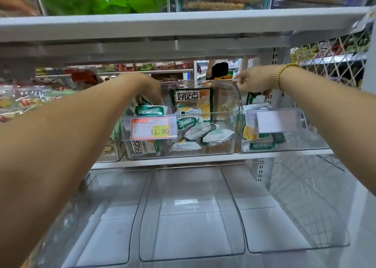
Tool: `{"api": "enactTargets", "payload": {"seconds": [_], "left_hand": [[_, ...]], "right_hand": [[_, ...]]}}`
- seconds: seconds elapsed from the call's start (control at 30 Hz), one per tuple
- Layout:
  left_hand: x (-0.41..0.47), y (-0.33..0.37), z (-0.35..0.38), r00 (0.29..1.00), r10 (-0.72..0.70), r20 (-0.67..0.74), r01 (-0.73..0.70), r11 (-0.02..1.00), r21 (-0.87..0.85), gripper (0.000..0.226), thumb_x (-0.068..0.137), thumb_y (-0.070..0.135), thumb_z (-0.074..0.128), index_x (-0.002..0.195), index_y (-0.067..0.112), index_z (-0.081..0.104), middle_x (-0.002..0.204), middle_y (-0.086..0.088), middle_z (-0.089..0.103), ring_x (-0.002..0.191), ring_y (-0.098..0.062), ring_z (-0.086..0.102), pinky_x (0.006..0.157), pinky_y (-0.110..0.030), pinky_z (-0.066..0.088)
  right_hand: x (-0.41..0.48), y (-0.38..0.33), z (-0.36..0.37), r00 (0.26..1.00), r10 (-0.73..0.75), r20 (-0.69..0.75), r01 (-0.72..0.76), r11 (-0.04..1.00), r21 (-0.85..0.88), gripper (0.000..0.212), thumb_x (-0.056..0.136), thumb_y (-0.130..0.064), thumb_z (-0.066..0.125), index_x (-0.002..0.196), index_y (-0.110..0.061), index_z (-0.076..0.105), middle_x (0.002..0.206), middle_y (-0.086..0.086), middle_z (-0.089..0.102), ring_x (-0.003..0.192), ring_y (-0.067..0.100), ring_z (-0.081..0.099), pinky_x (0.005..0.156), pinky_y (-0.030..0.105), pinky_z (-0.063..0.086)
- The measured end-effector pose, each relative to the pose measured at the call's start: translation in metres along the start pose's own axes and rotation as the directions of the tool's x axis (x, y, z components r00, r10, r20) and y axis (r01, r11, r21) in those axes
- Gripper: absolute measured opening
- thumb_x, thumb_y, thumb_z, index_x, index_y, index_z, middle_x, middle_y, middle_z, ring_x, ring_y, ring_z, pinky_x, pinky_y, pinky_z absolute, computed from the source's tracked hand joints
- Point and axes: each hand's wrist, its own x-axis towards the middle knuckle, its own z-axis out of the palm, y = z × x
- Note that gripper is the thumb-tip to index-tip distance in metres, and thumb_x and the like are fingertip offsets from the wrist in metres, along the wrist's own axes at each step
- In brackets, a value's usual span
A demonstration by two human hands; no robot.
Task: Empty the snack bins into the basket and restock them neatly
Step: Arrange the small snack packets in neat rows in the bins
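Both arms reach forward into a shop shelf of clear acrylic bins. The left hand (147, 88) is down inside the middle bin (221, 149), at its left rear, with the fingers curled around the top of a green-and-white snack packet (149, 110) that lies on the heap there. The right hand (254, 82), with a gold bead bracelet (284, 72) on its wrist, is at the bin's upper right rear corner; thumb and curled fingers clasp the top edge of its side wall. The middle bin is partly filled with loose small packets (200, 130) lying at all angles, and one larger packet (193, 100) with a yellow picture stands upright against the back. A red-and-yellow price tag (150, 128) reading 11.90 sits in the holder on the bin's front. Just beside it to the right, the right bin (289, 145) holds a few more green-and-white packets behind a blank label holder (272, 121). On the shelf below sit three clear bins (191, 237) side by side, with nothing showing through their walls. Above, a white shelf board (183, 23) carries green bags (101, 1), and a white wire mesh panel (335, 50) closes the right side
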Motion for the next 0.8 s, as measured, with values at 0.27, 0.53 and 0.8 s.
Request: {"api": "enactTargets", "payload": {"seconds": [0.27,0.53,0.8], "left_hand": [[0.007,-0.005,0.003,0.998,-0.069,-0.007,0.068,0.994,-0.086,0.056,0.085,0.026,0.069,0.133,0.005,0.048,0.129,-0.015,0.055,0.107,-0.034,0.060,0.091,-0.046,0.053],[0.005,-0.008,0.004,0.980,-0.041,-0.194,0.007,0.985,-0.174,0.061,0.080,0.021,0.075,0.132,0.002,0.050,0.127,-0.014,0.056,0.108,-0.031,0.056,0.094,-0.040,0.050],[-0.033,-0.002,-0.001,0.869,0.076,-0.490,-0.205,0.954,-0.217,0.054,0.078,0.016,0.077,0.126,0.006,0.053,0.109,-0.010,0.059,0.085,-0.020,0.052,0.070,-0.026,0.041]], "right_hand": [[0.002,-0.002,0.006,0.996,0.093,-0.017,-0.092,0.995,0.029,0.039,0.081,-0.036,0.074,0.105,-0.010,0.059,0.081,0.004,0.054,0.064,0.018,0.045,0.052,0.027,0.038],[-0.008,-0.010,-0.003,0.903,0.105,-0.415,-0.094,0.994,0.047,0.052,0.074,-0.035,0.081,0.114,-0.005,0.065,0.108,0.015,0.066,0.095,0.032,0.061,0.079,0.034,0.049],[-0.053,-0.038,-0.008,0.742,-0.088,-0.665,0.087,0.996,-0.034,0.054,0.082,-0.037,0.073,0.128,-0.019,0.051,0.125,0.008,0.059,0.112,0.032,0.056,0.087,0.038,0.046]]}}
